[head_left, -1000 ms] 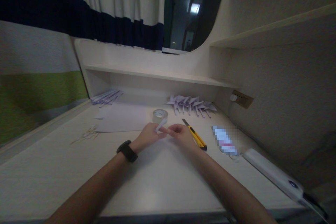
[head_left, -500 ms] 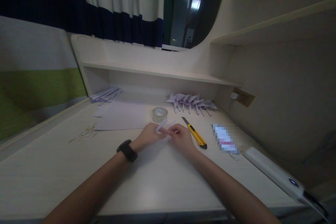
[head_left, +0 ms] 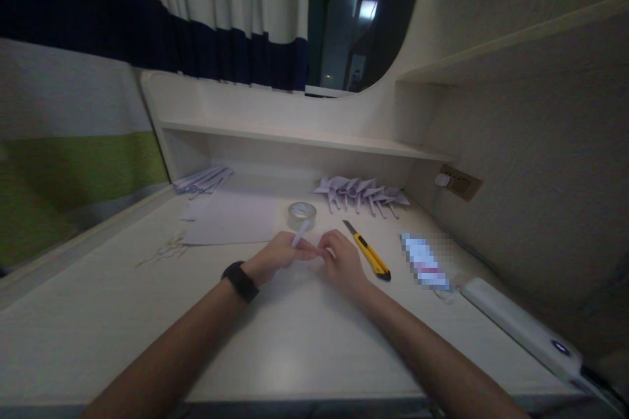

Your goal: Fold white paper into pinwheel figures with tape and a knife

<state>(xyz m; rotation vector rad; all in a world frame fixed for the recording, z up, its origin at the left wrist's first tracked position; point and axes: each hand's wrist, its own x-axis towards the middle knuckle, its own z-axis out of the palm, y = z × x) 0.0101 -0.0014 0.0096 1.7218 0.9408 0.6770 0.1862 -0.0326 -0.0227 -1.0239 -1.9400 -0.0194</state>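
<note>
My left hand (head_left: pixel 276 255) and my right hand (head_left: pixel 340 260) meet at the middle of the white desk (head_left: pixel 275 340). Both pinch a small folded piece of pale paper (head_left: pixel 301 234) whose tip sticks up between the fingertips. A black watch (head_left: pixel 240 281) is on my left wrist. Just behind the hands stands a roll of clear tape (head_left: pixel 301 214). A yellow utility knife (head_left: pixel 371 257) lies right beside my right hand.
Sheets of pale paper (head_left: pixel 230 221) lie at the left rear, with thin paper scraps (head_left: pixel 164 250) beside them. Folded paper shapes (head_left: pixel 361 193) are lined up under the shelf, and more (head_left: pixel 202 179) at the far left. A white device (head_left: pixel 521 327) lies at the right edge.
My hands have lowered slightly toward the desk and pressed closer together on the paper piece. The view has shifted a little; nothing else moved.
</note>
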